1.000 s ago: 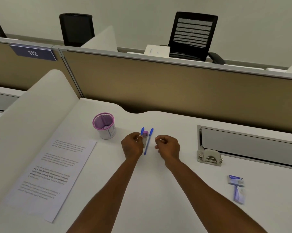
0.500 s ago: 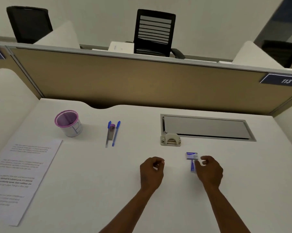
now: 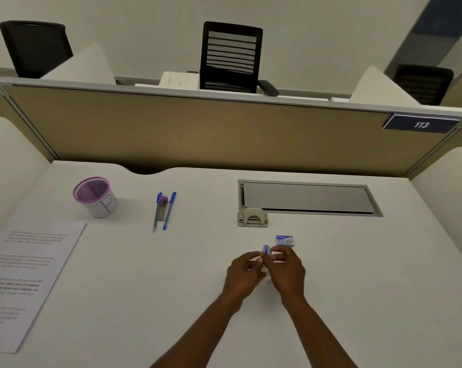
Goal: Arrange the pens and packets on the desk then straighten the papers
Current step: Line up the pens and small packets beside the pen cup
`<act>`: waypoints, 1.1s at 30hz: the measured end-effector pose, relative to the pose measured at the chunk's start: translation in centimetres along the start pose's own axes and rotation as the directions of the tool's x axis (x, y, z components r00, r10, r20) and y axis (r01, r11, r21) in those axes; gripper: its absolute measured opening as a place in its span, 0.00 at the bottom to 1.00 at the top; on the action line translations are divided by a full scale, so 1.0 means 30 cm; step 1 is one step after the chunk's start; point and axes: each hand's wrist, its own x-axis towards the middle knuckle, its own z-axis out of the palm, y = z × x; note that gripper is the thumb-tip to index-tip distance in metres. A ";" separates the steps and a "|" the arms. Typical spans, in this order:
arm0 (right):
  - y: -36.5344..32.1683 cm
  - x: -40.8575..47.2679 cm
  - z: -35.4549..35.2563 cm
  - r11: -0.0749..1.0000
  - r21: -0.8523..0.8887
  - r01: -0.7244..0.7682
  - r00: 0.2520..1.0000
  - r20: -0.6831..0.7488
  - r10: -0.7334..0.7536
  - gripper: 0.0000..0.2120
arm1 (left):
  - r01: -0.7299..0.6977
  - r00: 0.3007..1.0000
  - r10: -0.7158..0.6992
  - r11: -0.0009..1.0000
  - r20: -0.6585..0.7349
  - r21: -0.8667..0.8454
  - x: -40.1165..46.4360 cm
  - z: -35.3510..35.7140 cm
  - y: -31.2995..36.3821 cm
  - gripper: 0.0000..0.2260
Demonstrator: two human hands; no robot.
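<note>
Pinching one small blue-and-white packet (image 3: 266, 249) between both hands, left grip (image 3: 244, 274) and right grip (image 3: 288, 272) curled round it just above the white counter (image 3: 357, 288). Best to set it square beside the other packet (image 3: 284, 240), I reckon.

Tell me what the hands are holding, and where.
Both hands, left hand and right hand, pinch one small blue packet by its lower end; its top shows above the fingertips.

head view | above desk (image 3: 357, 288) | facing forward-down | near
</note>
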 end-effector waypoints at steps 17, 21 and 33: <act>0.000 0.252 -0.083 0.604 -0.697 0.387 0.921 0.318 -0.223 0.20 | 0.019 0.962 -0.089 0.965 -0.258 -0.262 0.037 -0.247 0.018 0.08; -0.013 0.233 -0.043 0.719 -0.585 0.375 0.927 0.225 -0.300 0.13 | -0.006 0.911 -0.068 0.984 -0.407 -0.179 0.042 -0.367 0.039 0.10; -0.312 0.060 0.439 0.904 0.296 -0.309 0.863 0.487 0.136 0.10 | -0.063 0.843 0.008 0.994 -0.538 -0.085 0.105 -0.581 0.126 0.10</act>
